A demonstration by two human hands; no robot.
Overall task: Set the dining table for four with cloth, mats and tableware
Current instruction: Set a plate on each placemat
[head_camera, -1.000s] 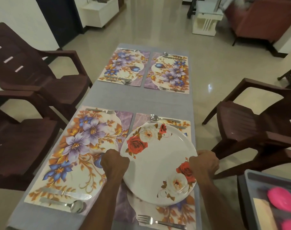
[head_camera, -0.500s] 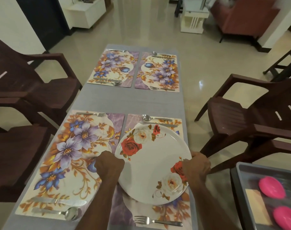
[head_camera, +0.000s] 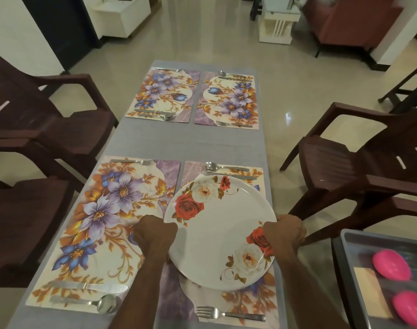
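A round white plate with red and white roses is over the near right floral mat. My left hand grips its left rim and my right hand grips its right rim. The near left mat carries a fork at its far edge and a knife and spoon at its near edge. A fork lies near the plate, a spoon and knife beyond it. Two far mats also carry cutlery. A grey cloth covers the table.
Dark brown plastic chairs stand on the left and right of the table. A grey tray at the lower right holds two pink bowls. A white cabinet and a red sofa are far behind.
The plate, held in both hands, has stayed over the near right mat, sinking slightly toward it. My head view has shifted a little.
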